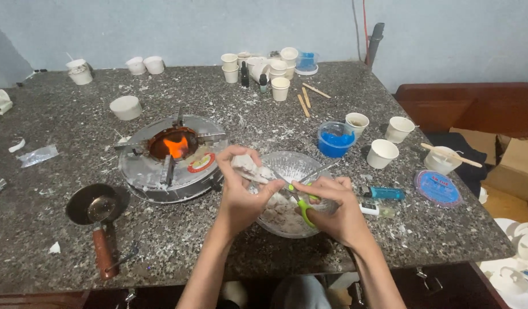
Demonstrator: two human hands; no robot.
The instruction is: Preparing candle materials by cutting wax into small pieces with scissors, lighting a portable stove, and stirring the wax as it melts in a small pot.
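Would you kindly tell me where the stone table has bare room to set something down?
The widest free patch on the table lies left of the lit burner, behind the small pan. Another runs along the near edge between the pan and the left hand. It is crowded around the paper cups at the back and right of the glass bowl.

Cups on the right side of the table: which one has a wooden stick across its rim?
The cup farthest right, near the table edge. A stick lies across its rim; the three other cups nearby carry none.
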